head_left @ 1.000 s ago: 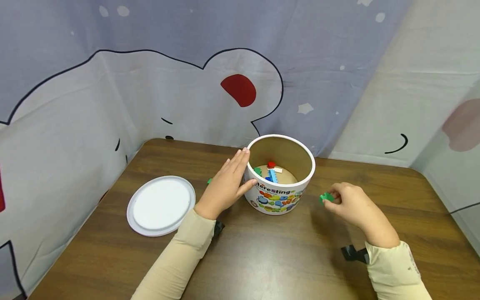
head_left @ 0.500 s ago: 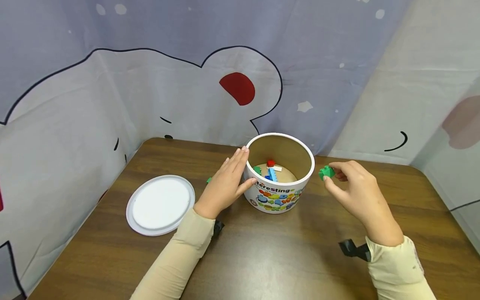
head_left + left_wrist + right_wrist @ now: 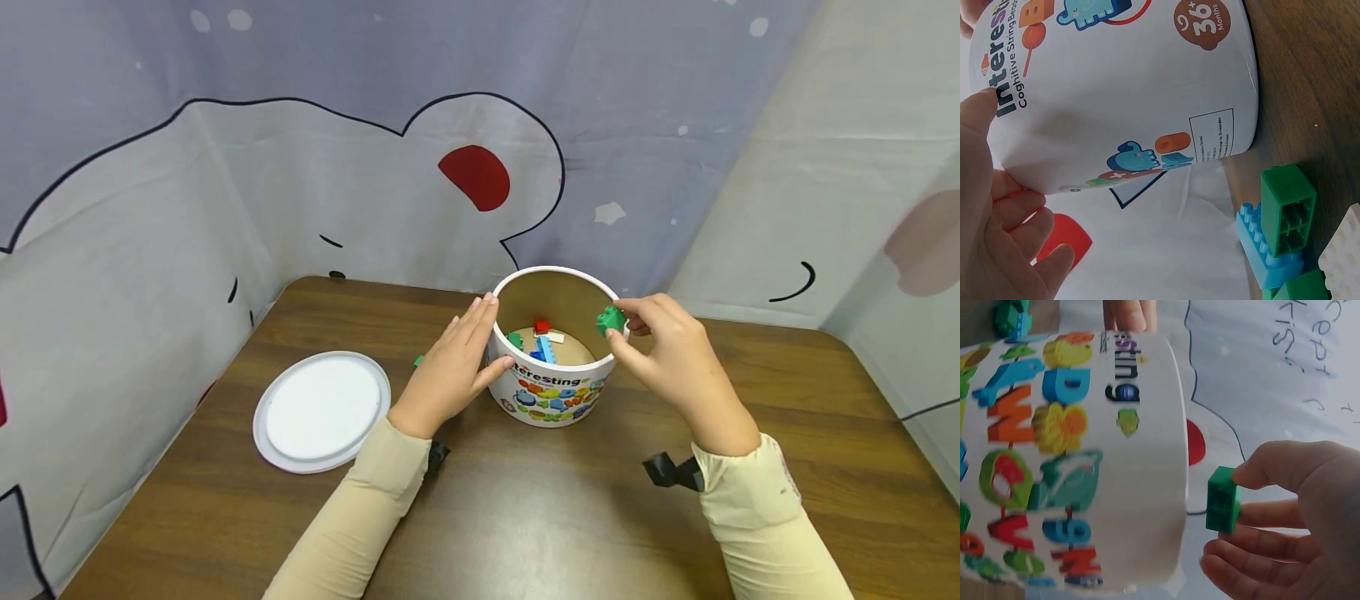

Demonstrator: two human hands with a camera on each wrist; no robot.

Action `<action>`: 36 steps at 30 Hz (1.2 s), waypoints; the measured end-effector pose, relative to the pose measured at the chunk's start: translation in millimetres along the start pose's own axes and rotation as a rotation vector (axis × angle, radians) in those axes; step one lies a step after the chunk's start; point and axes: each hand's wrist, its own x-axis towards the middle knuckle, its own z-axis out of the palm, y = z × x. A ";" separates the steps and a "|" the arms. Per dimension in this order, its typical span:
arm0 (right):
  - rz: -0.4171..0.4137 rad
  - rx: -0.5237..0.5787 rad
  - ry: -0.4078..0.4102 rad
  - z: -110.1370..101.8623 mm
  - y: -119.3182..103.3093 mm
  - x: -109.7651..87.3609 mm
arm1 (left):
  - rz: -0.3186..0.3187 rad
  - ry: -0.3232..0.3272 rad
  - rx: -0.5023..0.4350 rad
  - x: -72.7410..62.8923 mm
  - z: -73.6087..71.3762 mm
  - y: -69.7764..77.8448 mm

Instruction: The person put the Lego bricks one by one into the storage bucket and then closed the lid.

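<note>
A white round tub (image 3: 551,392) with colourful print stands on the table, its top uncovered. Against its left side rests my left hand (image 3: 450,371), fingers straight and thumb at the front near the rim. My right hand (image 3: 667,362) pinches a green toy brick (image 3: 611,321) between thumb and fingers at the tub's right rim; the right wrist view shows this brick (image 3: 1221,500) just above the rim. Inside the tub lie a light blue brick (image 3: 546,350), a red brick (image 3: 542,327), a white brick (image 3: 556,337) and a green brick (image 3: 515,341).
A white round lid (image 3: 322,408) lies on the table (image 3: 510,517) to the left. Behind the left hand, the left wrist view shows a green brick (image 3: 1288,209) on a light blue brick (image 3: 1266,244), with a white studded piece (image 3: 1344,253) beside them. A printed curtain (image 3: 360,192) hangs behind.
My right hand has risen from low over the table and moved left to the tub's rim, carrying the green brick. My left hand has stayed against the tub.
</note>
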 end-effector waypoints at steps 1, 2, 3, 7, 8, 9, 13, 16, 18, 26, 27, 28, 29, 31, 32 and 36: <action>-0.002 0.003 -0.020 1.9 -1.6 2.5 | 0.001 0.001 0.000 0.1 0.1 -0.1; -0.002 0.007 -0.042 3.8 -3.3 5.2 | 0.001 0.001 0.000 0.0 0.3 -0.2; 0.003 0.014 -0.066 5.9 -5.0 7.9 | 0.002 0.002 0.000 0.0 0.5 -0.4; 0.066 0.042 -0.191 15.5 -10.1 19.7 | -0.003 -0.002 -0.002 0.2 0.7 -0.6; 0.084 0.048 -0.223 18.5 -10.6 22.9 | -0.005 -0.004 -0.003 0.3 0.6 -0.7; 0.104 0.053 -0.252 21.7 -10.7 25.8 | -0.006 -0.006 -0.003 0.4 0.7 -0.8; 0.148 0.062 -0.323 35.5 -9.0 34.6 | -0.007 -0.008 -0.002 0.2 1.0 -0.9; 0.180 0.085 -0.326 43.6 -7.9 37.5 | -0.006 -0.007 0.000 -0.2 1.3 -1.0; 0.201 0.092 -0.315 46.8 -7.7 38.1 | -0.007 -0.006 0.000 -0.4 1.5 -1.2; 0.176 0.075 -0.156 42.4 -8.6 28.2 | 0.006 0.002 -0.001 -0.1 1.2 -0.7; 0.160 0.077 -0.126 41.1 -8.3 26.1 | 0.006 0.002 -0.004 -0.1 0.9 -0.7; 0.142 0.077 -0.096 40.0 -7.8 23.8 | 0.006 0.002 -0.008 -0.1 0.6 -0.8; 0.122 0.079 -0.068 38.8 -7.4 21.4 | 0.005 0.001 -0.011 -0.1 0.1 -0.8; 0.073 0.074 -0.019 37.0 -5.9 16.8 | -0.001 -0.007 -0.019 -0.4 -0.9 -1.0; 0.047 0.072 0.000 36.2 -4.6 14.5 | -0.004 -0.010 -0.025 -0.5 -1.3 -1.1; -0.015 0.076 0.037 33.5 2.6 5.7 | -0.014 -0.030 -0.032 -1.0 -2.6 -2.5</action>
